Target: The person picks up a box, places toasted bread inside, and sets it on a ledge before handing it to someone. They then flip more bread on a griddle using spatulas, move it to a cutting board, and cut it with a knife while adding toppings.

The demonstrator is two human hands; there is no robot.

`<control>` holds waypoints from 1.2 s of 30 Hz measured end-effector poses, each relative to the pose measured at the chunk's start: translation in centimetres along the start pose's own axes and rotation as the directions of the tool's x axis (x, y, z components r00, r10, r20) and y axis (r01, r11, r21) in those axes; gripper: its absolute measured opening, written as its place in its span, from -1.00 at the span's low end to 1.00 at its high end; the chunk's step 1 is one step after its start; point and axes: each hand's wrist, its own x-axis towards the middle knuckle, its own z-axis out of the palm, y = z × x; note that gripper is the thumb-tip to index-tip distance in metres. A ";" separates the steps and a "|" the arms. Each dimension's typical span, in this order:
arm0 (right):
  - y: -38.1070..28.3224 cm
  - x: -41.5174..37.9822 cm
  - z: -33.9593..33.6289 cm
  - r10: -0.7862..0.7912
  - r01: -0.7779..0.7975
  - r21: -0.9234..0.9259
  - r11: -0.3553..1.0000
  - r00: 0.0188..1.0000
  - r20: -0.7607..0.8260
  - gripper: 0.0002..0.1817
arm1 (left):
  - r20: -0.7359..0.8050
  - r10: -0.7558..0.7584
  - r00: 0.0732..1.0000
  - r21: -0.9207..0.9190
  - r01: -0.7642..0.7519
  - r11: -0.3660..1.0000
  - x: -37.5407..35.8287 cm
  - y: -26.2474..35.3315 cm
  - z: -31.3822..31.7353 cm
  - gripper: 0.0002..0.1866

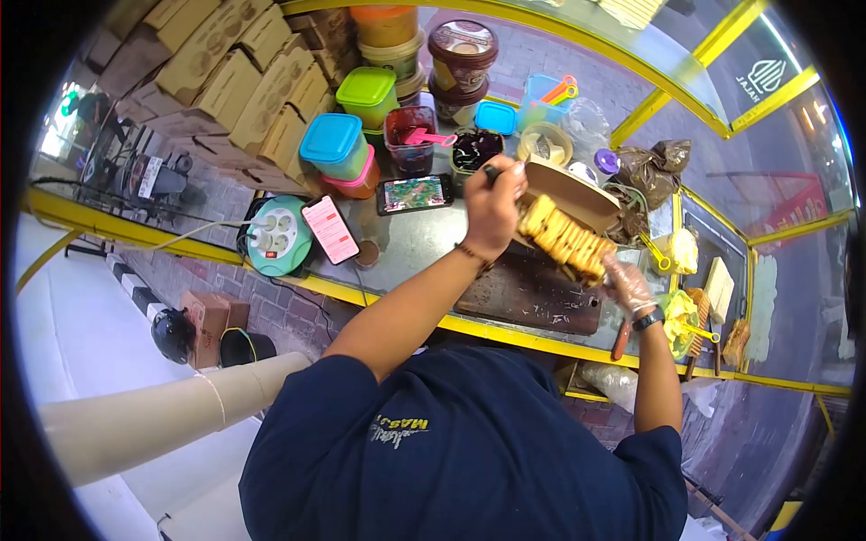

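My bare left hand [492, 212], with a bracelet at the wrist, is closed around a black handle [492, 173]; whatever the handle leads to is hidden. A row of sliced, browned bread [566, 238] is tilted between my hands, over the near side of an open cardboard box [573, 194]. My right hand [631, 284], in a clear plastic glove with a watch at the wrist, grips the lower right end of the bread. Below the bread lies a dark wooden board [532, 293] with crumbs. A knife with a reddish handle [621, 340] is beside the board.
Stacked cardboard boxes [225, 81], lidded tubs [338, 144] and a dark filling tub [475, 149] stand behind and left. Two phones [415, 194] and a power reel [280, 236] are at the left. Yellow spread [678, 316] and bread blocks [719, 288] sit right, inside the yellow frame.
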 end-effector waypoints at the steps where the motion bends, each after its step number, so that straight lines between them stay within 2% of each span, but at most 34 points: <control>1: -1.8 0.2 -0.5 -0.003 -0.001 -0.188 0.982 1.000 -0.023 -0.21 | 0.008 0.029 1.000 0.022 -0.029 0.999 0.9 -1.1 -0.1 -0.78; 2: -3.3 0.6 -0.9 -0.012 -0.006 -0.369 0.929 0.999 -0.045 -0.17 | 0.016 0.057 0.998 0.044 -0.057 0.997 1.5 -2.2 -0.5 -0.77; 3: -3.1 2.1 -1.0 0.005 -0.020 -0.424 0.906 0.999 -0.036 -0.06 | 0.015 0.089 0.996 0.082 -0.090 0.993 1.8 -3.0 -1.0 -0.76; 5: -3.2 3.8 0.0 -0.057 0.040 -0.509 0.860 0.998 -0.019 -0.04 | 0.017 0.154 0.988 0.156 -0.155 0.976 2.2 -4.4 -2.1 -0.72; 6: -3.8 4.5 0.5 0.009 -0.016 -0.570 0.822 1.000 -0.016 -0.04 | -0.003 0.200 0.980 0.177 -0.197 0.964 2.1 -5.5 -2.8 -0.73; 7: -5.0 4.9 1.1 0.075 -0.066 -0.629 0.774 0.997 -0.013 -0.04 | 0.034 0.231 0.972 0.312 -0.230 0.922 1.6 -5.5 -3.4 -0.74; 8: -5.4 4.4 2.0 0.057 -0.046 -0.560 0.827 0.998 0.003 -0.07 | 0.076 0.252 0.965 0.438 -0.260 0.861 1.0 -5.7 -4.1 -0.75; 9: -4.9 4.9 2.5 -0.027 0.034 -0.591 0.806 0.999 0.021 -0.07 | 0.094 0.237 0.967 0.488 -0.252 0.835 0.6 -6.0 -4.5 -0.76; 10: -4.1 5.6 3.1 -0.105 0.107 -0.620 0.777 0.994 0.040 -0.06 | 0.070 0.211 0.975 0.488 -0.218 0.845 0.4 -6.2 -5.0 -0.76; 11: -3.6 6.5 3.1 -0.114 0.200 -0.731 0.653 0.979 0.166 -0.23 | 0.048 0.184 0.982 0.485 -0.184 0.855 0.2 -6.5 -5.4 -0.76; 12: -4.9 5.2 3.7 -0.081 0.134 -0.646 0.751 0.990 0.111 -0.15 | 0.028 0.156 0.987 0.479 -0.150 0.865 0.2 -6.8 -5.6 -0.75; 13: -4.6 5.2 3.8 -0.145 0.184 -0.647 0.740 0.983 0.113 -0.18 | 0.027 0.167 0.986 0.496 -0.158 0.854 0.5 -6.8 -5.9 -0.74; 14: -4.2 5.2 3.6 -0.207 0.229 -0.651 0.724 0.972 0.112 -0.20 | 0.043 0.243 0.969 0.470 -0.235 0.851 1.0 -7.0 -5.9 -0.72; 15: -5.8 3.9 3.6 -0.137 0.167 -0.679 0.715 0.986 0.098 -0.19 | 0.040 0.212 0.976 0.441 -0.208 0.873 1.5 -6.9 -6.1 -0.71; 16: -5.9 3.5 3.7 -0.132 0.134 -0.652 0.746 0.990 0.052 -0.18 | 0.037 0.182 0.983 0.414 -0.181 0.892 1.7 -6.5 -6.2 -0.70; 19: -4.7 3.5 4.6 -0.329 0.255 -0.664 0.703 0.944 0.015 -0.21 | 0.084 0.175 0.981 0.503 -0.193 0.842 2.0 -6.5 -6.7 -0.66; 20: -4.6 3.5 4.6 -0.303 0.233 -0.674 0.701 0.953 0.015 -0.22 | 0.103 0.151 0.983 0.557 -0.183 0.810 2.1 -6.7 -7.0 -0.66; 22: -5.0 2.9 4.9 -0.377 0.194 -0.750 0.633 0.923 -0.080 -0.36 | 0.084 0.127 0.988 0.565 -0.152 0.811 2.1 -5.4 -6.4 -0.66; 25: -8.7 -0.7 5.6 -0.613 0.211 -0.880 0.425 0.782 -0.108 -0.53 | 0.072 0.039 0.997 0.644 -0.076 0.761 3.3 -4.8 -7.2 -0.70; 28: -12.3 -1.8 8.7 -0.747 0.546 -0.775 0.317 0.647 0.151 -0.63 | 0.090 -0.030 0.996 0.751 -0.048 0.658 3.8 -3.8 -7.2 -0.71; 30: -11.9 0.6 11.8 -0.756 0.680 -0.729 0.081 0.519 0.400 -0.55 | 0.115 -0.091 0.989 0.836 -0.047 0.546 3.7 -2.4 -6.2 -0.69; 32: -10.4 3.1 15.5 -0.730 0.641 -0.768 0.018 0.533 0.428 -0.40 | 0.158 -0.107 0.982 0.855 -0.082 0.512 3.7 -2.4 -5.9 -0.66; 35: -11.5 2.9 16.4 -0.516 0.600 -0.799 0.049 0.700 0.494 -0.28 | 0.206 -0.120 0.971 0.903 -0.142 0.405 3.2 -0.4 -4.6 -0.67; 36: -11.4 2.7 16.2 -0.539 0.603 -0.796 0.047 0.686 0.488 -0.28 | 0.249 -0.055 0.967 0.898 -0.209 0.387 3.1 -0.6 -4.7 -0.68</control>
